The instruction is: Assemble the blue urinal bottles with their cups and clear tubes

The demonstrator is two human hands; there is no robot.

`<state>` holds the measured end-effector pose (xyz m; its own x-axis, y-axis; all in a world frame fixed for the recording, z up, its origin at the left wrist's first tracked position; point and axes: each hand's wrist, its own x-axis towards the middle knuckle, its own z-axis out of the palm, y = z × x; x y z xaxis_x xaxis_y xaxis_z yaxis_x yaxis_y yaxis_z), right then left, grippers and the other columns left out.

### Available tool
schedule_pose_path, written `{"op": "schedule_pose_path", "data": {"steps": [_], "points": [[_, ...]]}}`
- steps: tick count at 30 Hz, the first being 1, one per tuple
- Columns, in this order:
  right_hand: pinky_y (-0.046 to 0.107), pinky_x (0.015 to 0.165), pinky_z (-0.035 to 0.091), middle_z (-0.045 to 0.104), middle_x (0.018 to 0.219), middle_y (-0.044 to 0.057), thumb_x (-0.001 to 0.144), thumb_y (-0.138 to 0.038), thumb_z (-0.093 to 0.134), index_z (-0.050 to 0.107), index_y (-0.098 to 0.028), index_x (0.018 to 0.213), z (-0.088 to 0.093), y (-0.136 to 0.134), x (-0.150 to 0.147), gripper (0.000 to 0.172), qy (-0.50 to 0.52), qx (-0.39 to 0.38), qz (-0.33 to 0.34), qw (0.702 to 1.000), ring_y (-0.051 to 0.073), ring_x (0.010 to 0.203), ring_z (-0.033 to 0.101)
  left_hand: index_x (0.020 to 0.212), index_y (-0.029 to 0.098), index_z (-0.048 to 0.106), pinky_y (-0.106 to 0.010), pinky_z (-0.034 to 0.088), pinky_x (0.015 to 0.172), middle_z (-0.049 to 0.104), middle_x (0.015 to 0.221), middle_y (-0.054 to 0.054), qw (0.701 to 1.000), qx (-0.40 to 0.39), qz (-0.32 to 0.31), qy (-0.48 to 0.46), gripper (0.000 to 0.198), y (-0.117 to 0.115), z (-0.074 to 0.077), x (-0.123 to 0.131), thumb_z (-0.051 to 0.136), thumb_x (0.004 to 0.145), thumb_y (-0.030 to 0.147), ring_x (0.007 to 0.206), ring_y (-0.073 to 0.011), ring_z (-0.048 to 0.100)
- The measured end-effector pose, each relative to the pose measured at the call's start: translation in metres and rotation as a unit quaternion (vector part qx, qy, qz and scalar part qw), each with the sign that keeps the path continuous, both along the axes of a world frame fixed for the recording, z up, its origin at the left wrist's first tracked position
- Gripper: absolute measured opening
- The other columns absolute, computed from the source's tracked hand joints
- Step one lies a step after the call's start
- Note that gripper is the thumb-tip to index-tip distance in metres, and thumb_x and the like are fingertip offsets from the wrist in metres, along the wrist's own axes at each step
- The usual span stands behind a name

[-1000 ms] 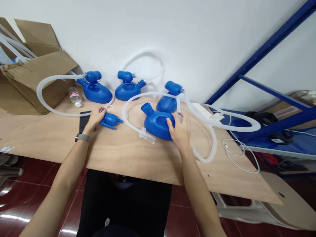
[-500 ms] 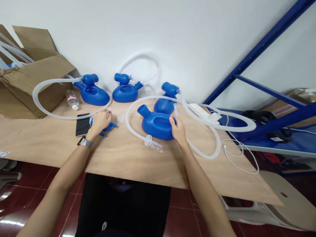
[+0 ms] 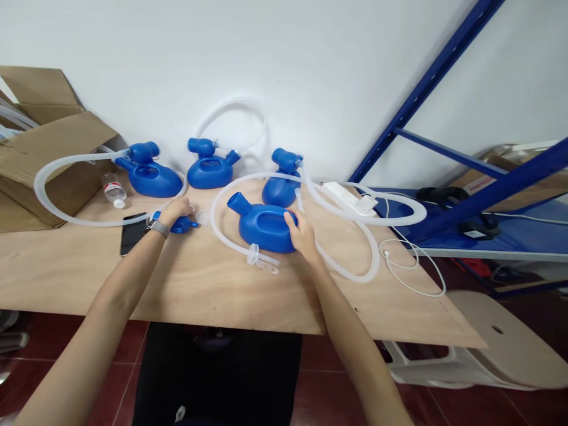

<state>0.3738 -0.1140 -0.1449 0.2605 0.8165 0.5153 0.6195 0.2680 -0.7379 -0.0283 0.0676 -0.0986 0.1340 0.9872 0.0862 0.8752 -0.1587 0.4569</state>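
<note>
My right hand [image 3: 302, 232] grips the handle end of a blue plastic urinal bottle [image 3: 266, 239], which lies on the table with its open neck pointing up and left. My left hand [image 3: 176, 210] is closed over the small blue fittings [image 3: 181, 225] beside the phone; what its fingertips hold is hidden. A clear round cap [image 3: 203, 219] lies just right of those fingers. In front of the gripped bottle is a translucent hose end with a clear plug and clip [image 3: 254, 254]. Behind stand three more blue bottles with hoses: left [image 3: 155, 180], middle [image 3: 208, 174] and right [image 3: 278, 192].
A cardboard box [image 3: 48, 171] with hoses stands at the left, a small water bottle [image 3: 113, 190] beside it. A black phone [image 3: 132, 234] lies near my left wrist. At the right are a white power strip [image 3: 348, 198], a looped cable [image 3: 426, 287] and a blue shelf frame [image 3: 448, 154].
The view has turned slightly to the right, so things sit further left. My left hand has shifted a little over the blue fittings. My right hand keeps its grip on the bottle.
</note>
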Motion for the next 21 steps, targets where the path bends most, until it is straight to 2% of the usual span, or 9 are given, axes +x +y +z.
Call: {"op": "schedule_pose_path", "data": {"steps": [2,4,7,9,12,14,15,18,21], "points": [[0.052,0.111,0.053,0.078,0.129,0.017,0.101,-0.082,0.043,0.075,-0.02,0.121,0.0,0.0,0.0,0.073,0.0,0.0,0.005,1.0,0.036,0.122,0.071,0.069,0.019,0.069,-0.046,0.058,0.086,0.071,0.064,-0.017,1.0,-0.014,0.0,0.027,0.016,-0.004,0.0,0.001,0.079,0.065,0.031,0.089,-0.0397,0.075],[0.053,0.112,0.052,0.078,0.129,0.017,0.102,-0.082,0.043,0.075,-0.02,0.122,0.0,0.0,0.0,0.072,0.0,0.0,0.007,1.0,0.036,0.122,0.071,0.085,0.015,0.075,-0.049,0.057,0.093,0.077,0.083,-0.022,0.999,-0.004,0.008,0.05,0.021,-0.011,0.004,0.001,0.076,0.07,0.029,0.099,-0.0416,0.075],[0.054,0.112,0.052,0.077,0.128,0.017,0.102,-0.082,0.043,0.074,-0.021,0.12,0.001,-0.002,0.0,0.07,0.0,0.001,0.012,1.0,0.036,0.122,0.07,0.127,0.011,0.071,-0.053,0.052,0.109,0.074,0.125,-0.026,0.991,0.13,0.034,0.015,0.049,-0.026,0.018,0.006,0.07,0.081,0.029,0.121,-0.0413,0.069],[0.053,0.111,0.052,0.077,0.126,0.016,0.102,-0.081,0.043,0.074,-0.022,0.119,0.003,-0.004,0.0,0.068,-0.004,0.0,0.02,1.0,0.036,0.121,0.07,0.144,0.013,0.063,-0.049,0.054,0.108,0.072,0.133,-0.022,0.977,0.201,0.021,-0.075,0.061,-0.039,0.031,0.017,0.067,0.087,0.034,0.12,-0.036,0.069],[0.052,0.11,0.052,0.077,0.122,0.015,0.103,-0.08,0.044,0.073,-0.023,0.115,0.005,-0.007,0.0,0.066,-0.021,-0.002,0.031,0.999,0.036,0.118,0.071,0.141,0.017,0.067,-0.039,0.06,0.091,0.076,0.122,-0.013,0.965,0.126,-0.113,-0.202,0.059,-0.063,0.046,0.043,0.062,0.095,0.053,0.1,-0.0269,0.073],[0.052,0.11,0.052,0.077,0.121,0.015,0.103,-0.078,0.045,0.073,-0.022,0.115,0.006,-0.009,0.0,0.064,-0.028,0.0,0.038,0.999,0.035,0.119,0.07,0.133,0.017,0.074,-0.037,0.059,0.09,0.078,0.121,-0.013,0.952,0.07,-0.22,-0.2,0.06,-0.078,0.048,0.061,0.063,0.094,0.061,0.099,-0.0259,0.073],[0.051,0.11,0.051,0.077,0.121,0.015,0.104,-0.077,0.046,0.073,-0.022,0.115,0.006,-0.009,0.0,0.063,-0.029,0.0,0.043,0.999,0.035,0.119,0.07,0.133,0.017,0.075,-0.038,0.059,0.092,0.078,0.125,-0.014,0.946,0.062,-0.248,-0.199,0.061,-0.084,0.048,0.069,0.063,0.094,0.063,0.101,-0.0264,0.073],[0.051,0.109,0.052,0.077,0.121,0.014,0.102,-0.077,0.049,0.073,-0.022,0.116,0.007,-0.011,0.0,0.062,-0.027,-0.003,0.054,0.998,0.035,0.118,0.07,0.134,0.017,0.076,-0.038,0.059,0.093,0.077,0.13,-0.015,0.94,0.067,-0.26,-0.212,0.063,-0.096,0.042,0.083,0.062,0.096,0.065,0.105,-0.028,0.074],[0.053,0.11,0.052,0.076,0.12,0.014,0.1,-0.08,0.051,0.075,-0.022,0.115,0.007,-0.011,0.0,0.064,-0.022,-0.007,0.056,0.998,0.036,0.117,0.07,0.129,0.016,0.079,-0.037,0.06,0.086,0.08,0.116,-0.015,0.94,0.065,-0.249,-0.225,0.064,-0.101,0.04,0.084,0.066,0.093,0.068,0.097,-0.0277,0.074]]}}
